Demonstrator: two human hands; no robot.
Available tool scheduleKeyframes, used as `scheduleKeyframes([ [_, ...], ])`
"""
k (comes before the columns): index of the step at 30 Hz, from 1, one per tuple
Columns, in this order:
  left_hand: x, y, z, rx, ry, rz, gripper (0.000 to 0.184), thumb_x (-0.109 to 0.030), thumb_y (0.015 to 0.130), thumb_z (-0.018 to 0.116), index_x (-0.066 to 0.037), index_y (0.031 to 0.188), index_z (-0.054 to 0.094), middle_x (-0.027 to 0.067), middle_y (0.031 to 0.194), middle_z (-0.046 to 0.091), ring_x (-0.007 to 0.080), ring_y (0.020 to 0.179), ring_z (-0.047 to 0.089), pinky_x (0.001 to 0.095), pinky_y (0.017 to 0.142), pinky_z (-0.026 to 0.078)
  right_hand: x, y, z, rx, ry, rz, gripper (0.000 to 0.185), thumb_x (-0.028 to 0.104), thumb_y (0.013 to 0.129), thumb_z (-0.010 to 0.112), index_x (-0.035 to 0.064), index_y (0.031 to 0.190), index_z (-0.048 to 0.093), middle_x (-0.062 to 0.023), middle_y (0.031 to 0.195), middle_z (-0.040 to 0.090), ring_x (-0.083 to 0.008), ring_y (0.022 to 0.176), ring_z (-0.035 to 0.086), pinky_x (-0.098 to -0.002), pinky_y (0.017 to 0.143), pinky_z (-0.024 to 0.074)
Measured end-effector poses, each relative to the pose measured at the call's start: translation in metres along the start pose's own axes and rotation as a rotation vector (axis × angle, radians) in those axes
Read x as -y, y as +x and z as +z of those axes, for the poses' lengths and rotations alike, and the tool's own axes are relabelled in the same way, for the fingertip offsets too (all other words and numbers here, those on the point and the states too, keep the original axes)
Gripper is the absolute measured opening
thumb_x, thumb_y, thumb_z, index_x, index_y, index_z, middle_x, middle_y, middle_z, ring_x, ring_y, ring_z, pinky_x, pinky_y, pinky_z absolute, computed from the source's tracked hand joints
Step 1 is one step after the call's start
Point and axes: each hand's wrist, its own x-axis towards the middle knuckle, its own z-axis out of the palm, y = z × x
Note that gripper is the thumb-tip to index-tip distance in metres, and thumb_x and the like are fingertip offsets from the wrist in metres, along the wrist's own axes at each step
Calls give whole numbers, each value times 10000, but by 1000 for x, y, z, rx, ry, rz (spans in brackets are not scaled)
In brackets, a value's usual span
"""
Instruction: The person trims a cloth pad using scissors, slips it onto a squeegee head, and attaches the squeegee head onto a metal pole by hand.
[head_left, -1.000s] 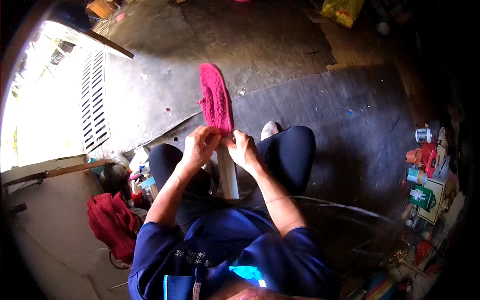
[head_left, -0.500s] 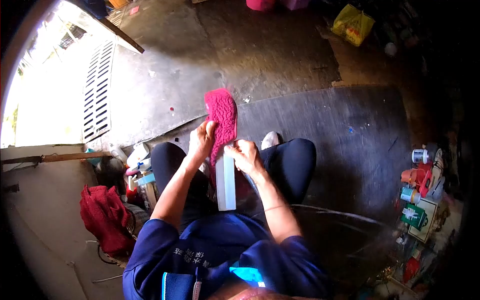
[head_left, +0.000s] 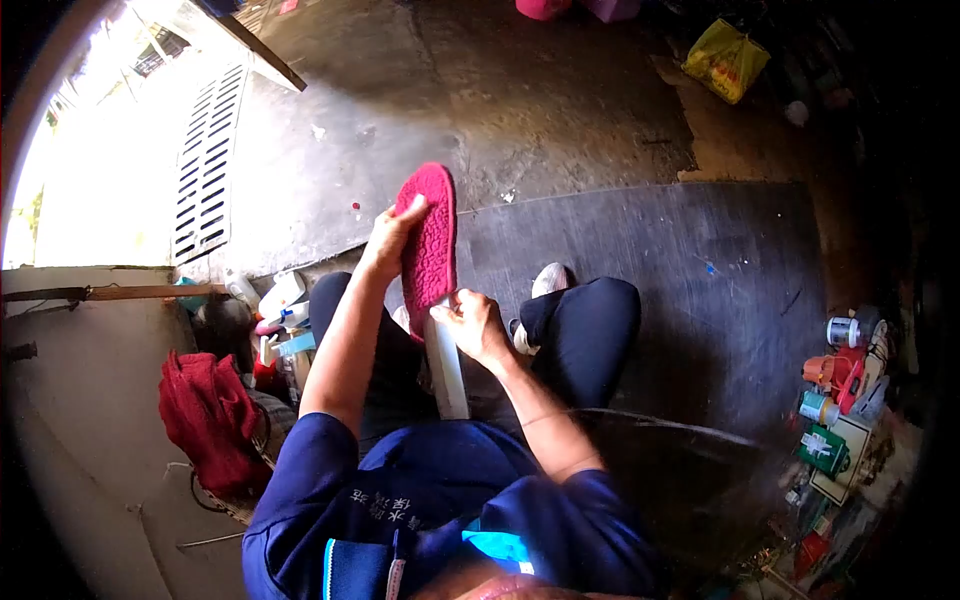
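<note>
Holding above the dark floor (head_left: pixel 640 350), with knees (head_left: pixel 590 310) bent and apart, a long pink fleecy pad (head_left: pixel 433 250) and, at its near end, a flat white strip (head_left: pixel 446 375). Clamping the pad's left side between the thumb and fingers of the left hand (head_left: pixel 390 240), and pinching the strip beside the pad's near edge with the fingers of the right hand (head_left: pixel 475 325).

Dark scuffed floor (head_left: pixel 650 290), slotted grate (head_left: pixel 208 165) beside glaring daylight (head_left: pixel 90 190) at left, shadow (head_left: pixel 870 150) at right.
</note>
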Motion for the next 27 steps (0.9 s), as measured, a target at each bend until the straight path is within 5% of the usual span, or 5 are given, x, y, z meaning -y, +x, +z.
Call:
scheduleKeyframes([
  [4,32,-13,15,-95,134,287,326,-246,872,662,-15,1093,597,24,927,649,89,773,592,250,700,490,10,3,-16,1,109,47,359,315,767,682,-32,762,588,-213,687,620,-336,664,640,-418,572,471],
  [14,39,7,15,-74,75,367,196,-174,883,651,-1,973,630,0,833,640,58,692,568,204,609,457,-2,4,-28,139,-249,47,467,397,782,702,-45,842,565,-245,736,629,-354,678,657,-436,582,501],
  [20,51,22,-6,-138,121,358,260,-231,874,666,-2,991,631,12,861,645,75,714,578,221,646,466,-8,-7,-40,461,468,298,425,265,820,703,-65,1027,534,-135,882,630,-195,567,630,-276,453,527],
  [23,37,22,-8,-167,97,376,272,-254,885,649,1,979,634,11,854,644,81,740,577,232,687,465,-4,-17,-37,550,370,360,382,280,879,627,-56,1015,510,-152,757,635,-196,508,625,-279,413,508],
  [27,48,38,-8,-456,681,612,478,-299,881,637,10,1211,481,131,1039,593,203,940,566,331,808,457,-2,-2,-33,278,301,299,406,319,852,653,-36,966,493,-103,646,600,-162,464,598,-281,380,452],
])
